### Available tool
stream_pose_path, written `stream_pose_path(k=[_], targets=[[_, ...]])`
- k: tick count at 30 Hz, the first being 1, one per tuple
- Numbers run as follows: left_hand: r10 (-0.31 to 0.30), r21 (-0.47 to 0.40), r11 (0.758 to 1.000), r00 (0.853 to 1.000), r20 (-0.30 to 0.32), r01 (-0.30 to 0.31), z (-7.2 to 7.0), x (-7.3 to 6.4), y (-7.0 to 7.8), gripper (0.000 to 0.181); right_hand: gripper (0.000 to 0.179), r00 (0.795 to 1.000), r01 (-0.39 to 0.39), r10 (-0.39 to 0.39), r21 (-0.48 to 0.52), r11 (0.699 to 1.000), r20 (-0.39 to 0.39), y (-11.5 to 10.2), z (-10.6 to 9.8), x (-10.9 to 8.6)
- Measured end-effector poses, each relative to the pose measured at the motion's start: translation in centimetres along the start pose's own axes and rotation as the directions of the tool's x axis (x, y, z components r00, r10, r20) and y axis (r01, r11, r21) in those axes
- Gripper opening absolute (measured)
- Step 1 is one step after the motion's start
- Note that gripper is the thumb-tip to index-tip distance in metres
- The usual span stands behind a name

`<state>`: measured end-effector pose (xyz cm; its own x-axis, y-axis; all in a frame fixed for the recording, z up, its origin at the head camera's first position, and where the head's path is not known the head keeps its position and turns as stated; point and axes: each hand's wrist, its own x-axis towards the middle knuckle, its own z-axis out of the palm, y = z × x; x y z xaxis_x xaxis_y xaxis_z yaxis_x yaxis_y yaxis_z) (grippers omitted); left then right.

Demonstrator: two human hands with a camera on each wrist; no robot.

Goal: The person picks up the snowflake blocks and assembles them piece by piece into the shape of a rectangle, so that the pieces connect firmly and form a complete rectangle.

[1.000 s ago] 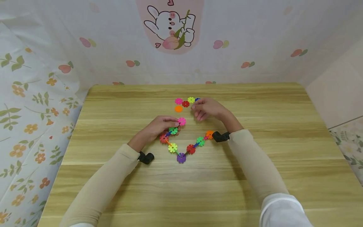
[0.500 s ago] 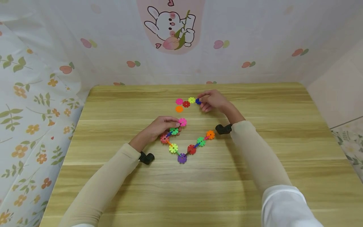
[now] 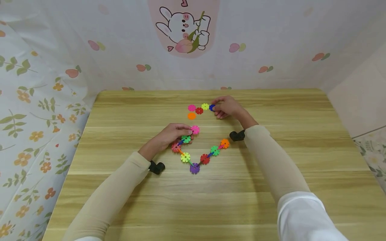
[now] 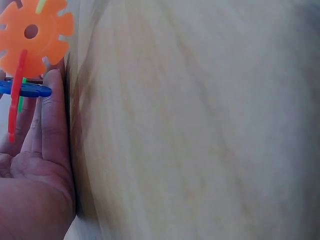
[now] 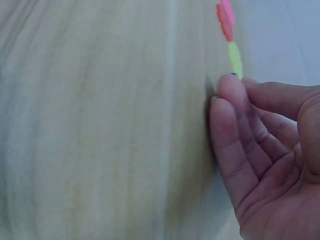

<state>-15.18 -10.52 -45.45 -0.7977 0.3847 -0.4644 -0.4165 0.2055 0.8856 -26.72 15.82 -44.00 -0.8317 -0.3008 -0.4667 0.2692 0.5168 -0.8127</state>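
Observation:
A chain of slotted plastic snowflake discs bends in a V across the table, from a pink disc point(image 3: 195, 130) through a purple disc point(image 3: 194, 168) to an orange disc point(image 3: 224, 144). My left hand point(image 3: 169, 135) holds its left end, thumb and fingers near the pink and green point(image 3: 186, 139) discs. In the left wrist view, linked discs, among them an orange one point(image 4: 52, 32), stand before the palm. Farther back, my right hand point(image 3: 228, 107) pinches a loose blue disc point(image 3: 211, 107); only a blue sliver shows at the fingertips point(image 5: 231, 87) in the right wrist view.
Left of the blue disc lie loose yellow point(image 3: 205, 106), red point(image 3: 199, 110), pink point(image 3: 191, 107) and orange point(image 3: 191, 116) discs. The wooden table point(image 3: 286, 160) meets a patterned cloth point(image 3: 256, 43) along its back edge.
My right hand has moved back and slightly right to the blue disc, and its fingertips have come onto it. The left hand and the chain stay nearly where they were.

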Motion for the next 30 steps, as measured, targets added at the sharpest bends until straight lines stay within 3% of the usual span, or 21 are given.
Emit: stream_pose_path(k=[11,19,26,30], targets=[[0.009,0.046,0.999,1.000,-0.007,-0.009,-0.1,0.1,-0.1,0.027,0.033,1.000,0.007,-0.010,-0.111,0.994,-0.028,0.1,0.5,0.5],[0.005,0.048,0.999,1.000,-0.009,-0.004,0.0,0.0,0.0,0.027,0.039,1.000,-0.027,0.026,-0.065,0.997,-0.017,0.0,0.2,0.3],[-0.001,0.023,1.000,1.000,-0.013,0.001,0.0,0.0,0.1,0.027,0.020,0.999,-0.035,0.036,-0.076,0.996,0.010,0.5,-0.2,-0.1],[-0.009,0.042,0.999,1.000,-0.023,0.010,0.1,-0.1,0.1,0.030,0.021,1.000,-0.012,0.013,-0.094,0.996,0.011,0.6,-0.2,-0.5]])
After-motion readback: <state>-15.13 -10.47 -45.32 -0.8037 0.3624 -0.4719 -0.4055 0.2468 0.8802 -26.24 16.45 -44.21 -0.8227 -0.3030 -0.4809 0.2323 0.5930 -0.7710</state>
